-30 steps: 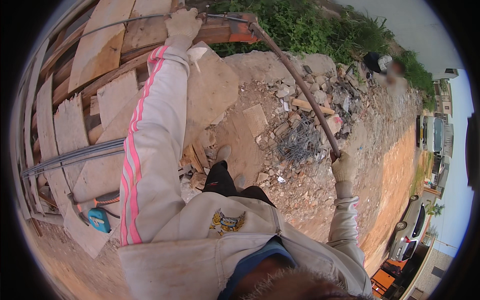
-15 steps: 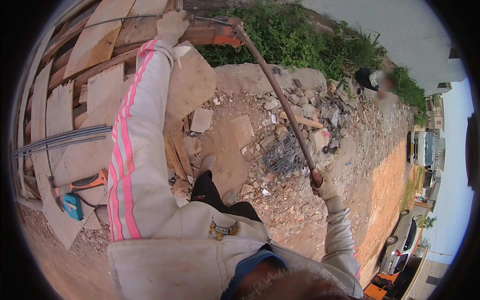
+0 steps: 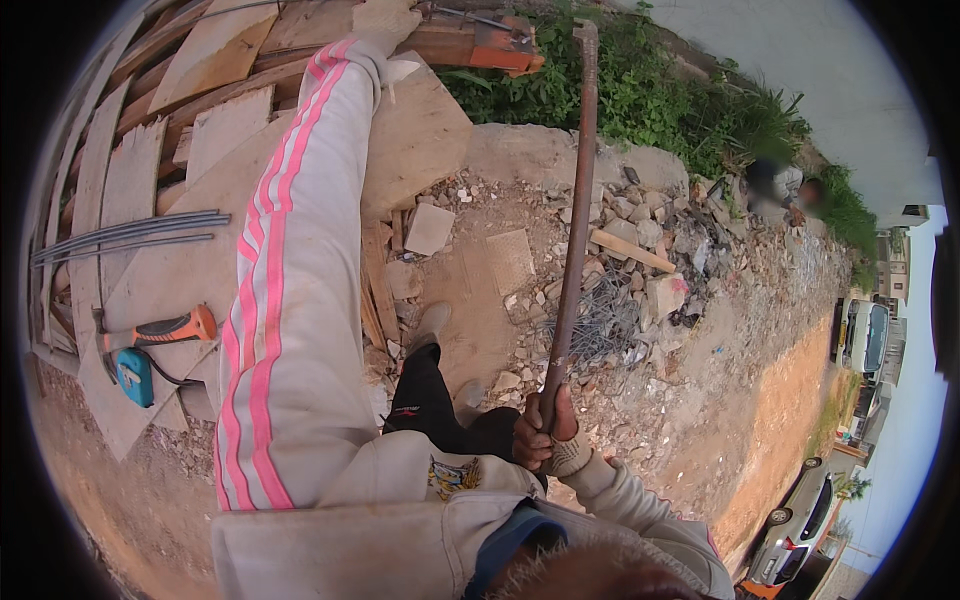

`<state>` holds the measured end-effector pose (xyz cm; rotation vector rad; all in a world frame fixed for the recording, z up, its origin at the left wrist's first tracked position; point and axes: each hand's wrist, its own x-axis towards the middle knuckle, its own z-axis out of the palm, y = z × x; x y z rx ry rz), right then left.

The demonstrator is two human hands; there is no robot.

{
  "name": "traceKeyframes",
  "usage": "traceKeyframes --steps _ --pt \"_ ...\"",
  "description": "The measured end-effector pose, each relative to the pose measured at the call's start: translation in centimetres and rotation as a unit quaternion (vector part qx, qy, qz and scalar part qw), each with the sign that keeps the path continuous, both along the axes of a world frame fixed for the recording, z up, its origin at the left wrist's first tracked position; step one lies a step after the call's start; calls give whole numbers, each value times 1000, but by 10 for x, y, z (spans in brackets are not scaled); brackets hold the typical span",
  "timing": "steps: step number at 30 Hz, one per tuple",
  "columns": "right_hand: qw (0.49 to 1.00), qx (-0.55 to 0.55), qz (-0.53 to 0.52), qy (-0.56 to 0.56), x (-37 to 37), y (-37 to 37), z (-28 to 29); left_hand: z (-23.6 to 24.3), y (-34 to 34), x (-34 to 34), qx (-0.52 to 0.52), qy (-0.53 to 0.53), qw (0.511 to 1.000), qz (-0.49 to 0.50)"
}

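Note:
My left hand [image 3: 388, 18], in a pale work glove, is closed round a thin steel rod [image 3: 470, 15] at the top of the bench, partly cut off by the picture's edge. The rod runs along the wood toward an orange metal block [image 3: 505, 50] at the bench end. My right hand [image 3: 545, 437], its fingers bare beyond a glove, grips the near end of a long rusty bending bar [image 3: 578, 200]. The bar stands nearly straight away from me. Its hooked head is to the right of the orange block, apart from it.
On the plank bench [image 3: 235, 130] at left lie several steel rods [image 3: 130, 235], an orange-handled hammer [image 3: 175, 327] and a teal tape measure [image 3: 133, 376]. Rubble [image 3: 640, 225] and a wire tangle [image 3: 605, 315] cover ground at right. A person [image 3: 785, 190] crouches beyond; vehicles [image 3: 800, 525] are parked farther right.
My right hand has drawn the bar's near end left and toward me. Its hooked head has come off the orange block to the right. My left hand stays on the rod.

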<state>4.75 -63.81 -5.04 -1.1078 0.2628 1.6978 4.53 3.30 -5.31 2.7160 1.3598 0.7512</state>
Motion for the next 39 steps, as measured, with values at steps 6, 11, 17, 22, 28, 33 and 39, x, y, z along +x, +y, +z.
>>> traceKeyframes --steps 6,11,17,22,28,33,39 --pt "950 -103 -64 -289 -22 17 16 -5 24 -5 16 58 998 -8" --pt "861 -195 16 -469 33 -39 83 -1 17 3 -42 59 997 -11" --pt "869 -147 64 -469 32 -39 59 -2 24 -2 -19 86 996 9" --pt "860 -163 97 -474 50 -34 47 -13 20 0 20 70 997 7" --pt "864 -165 121 -459 97 -42 54 -18 25 -6 43 100 994 4" --pt "864 -171 120 -458 128 -46 69 -4 8 -1 1 95 995 11" --pt "871 -171 137 -440 154 -48 79 -11 14 -1 38 86 996 3"
